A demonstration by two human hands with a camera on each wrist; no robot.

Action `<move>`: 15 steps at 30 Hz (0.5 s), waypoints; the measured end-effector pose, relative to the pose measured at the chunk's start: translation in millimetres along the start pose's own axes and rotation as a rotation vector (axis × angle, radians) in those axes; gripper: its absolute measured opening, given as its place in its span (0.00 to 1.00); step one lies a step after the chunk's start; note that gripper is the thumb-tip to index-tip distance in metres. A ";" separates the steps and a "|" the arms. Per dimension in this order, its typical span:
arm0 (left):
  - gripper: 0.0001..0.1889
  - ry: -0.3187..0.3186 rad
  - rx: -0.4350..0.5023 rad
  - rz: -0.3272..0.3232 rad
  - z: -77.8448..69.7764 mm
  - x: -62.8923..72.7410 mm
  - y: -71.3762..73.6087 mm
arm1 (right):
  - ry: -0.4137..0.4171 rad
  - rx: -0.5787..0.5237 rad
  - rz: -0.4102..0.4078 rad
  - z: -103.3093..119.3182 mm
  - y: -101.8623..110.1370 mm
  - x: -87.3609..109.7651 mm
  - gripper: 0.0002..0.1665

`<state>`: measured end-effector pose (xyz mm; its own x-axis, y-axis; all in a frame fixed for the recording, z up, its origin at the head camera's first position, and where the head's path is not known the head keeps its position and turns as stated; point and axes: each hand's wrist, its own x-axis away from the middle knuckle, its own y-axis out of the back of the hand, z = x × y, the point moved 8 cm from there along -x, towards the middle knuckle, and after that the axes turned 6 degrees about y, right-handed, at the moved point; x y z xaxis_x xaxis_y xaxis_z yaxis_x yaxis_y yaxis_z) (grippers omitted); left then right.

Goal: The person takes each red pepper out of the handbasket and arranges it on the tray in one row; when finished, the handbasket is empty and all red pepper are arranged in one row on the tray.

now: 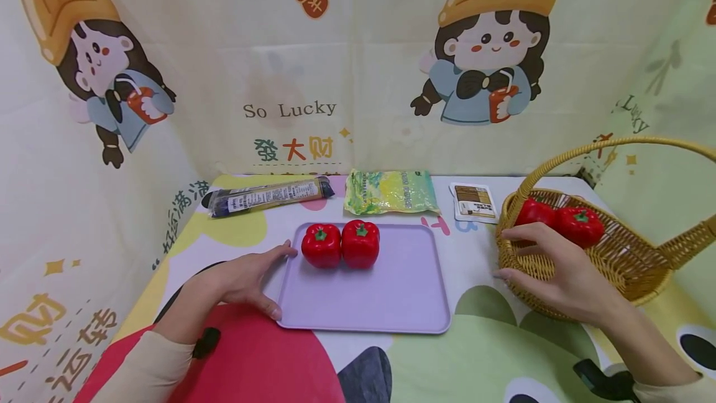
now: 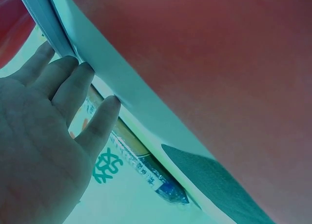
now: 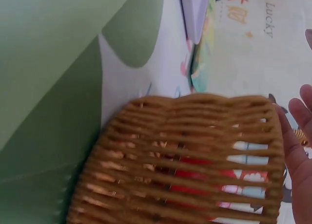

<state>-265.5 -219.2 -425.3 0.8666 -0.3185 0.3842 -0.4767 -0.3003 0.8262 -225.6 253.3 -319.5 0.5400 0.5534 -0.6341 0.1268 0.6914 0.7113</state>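
Note:
Two red bell peppers sit side by side in the upper left part of a lilac tray. My left hand rests at the tray's left edge, thumb and fingers spread apart; the left wrist view shows its fingers extended along the edge. Over the left rim of a wicker basket hovers my right hand, fingers loosely bent, nothing seen in its grasp. Two more red peppers lie inside the basket, one partly hidden. In the right wrist view, the hand's fingers appear beyond the woven wall.
Behind the tray lie a long dark packet, a green-yellow bag and a small brown-and-white packet. The basket's tall handle arches above its right side. A printed cloth hangs behind the table.

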 end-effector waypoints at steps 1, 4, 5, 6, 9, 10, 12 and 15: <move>0.60 0.002 0.000 0.000 0.3 0.0 0.0 | 0.006 0.003 -0.004 -0.6 1.5 1.0 0.52; 0.61 0.006 0.002 -0.001 0.8 0.0 -0.1 | -0.012 0.012 -0.005 -4.5 5.5 4.9 0.50; 0.61 0.007 0.002 -0.001 0.7 0.0 -0.1 | -0.030 0.017 -0.003 -6.6 6.7 6.6 0.49; 0.61 0.007 0.003 -0.001 0.5 0.1 0.0 | -0.049 0.023 -0.001 -8.9 7.7 8.4 0.48; 0.61 0.006 0.005 -0.001 -0.2 0.3 0.1 | -0.079 0.028 -0.004 -14.8 11.2 13.5 0.46; 0.61 0.006 0.005 0.000 -0.4 0.5 0.1 | -0.072 0.030 -0.009 -16.1 12.7 14.6 0.46; 0.61 0.006 0.006 0.002 -0.6 0.7 0.0 | -0.047 0.034 -0.026 -18.6 16.0 16.1 0.47; 0.61 0.007 0.006 0.002 -0.4 0.8 -0.1 | -0.011 0.044 -0.056 -22.9 21.7 17.3 0.48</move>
<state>-264.7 -219.1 -425.0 0.8666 -0.3131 0.3885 -0.4792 -0.3051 0.8230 -232.6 288.5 -321.9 0.5401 0.5092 -0.6701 0.1936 0.6997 0.6877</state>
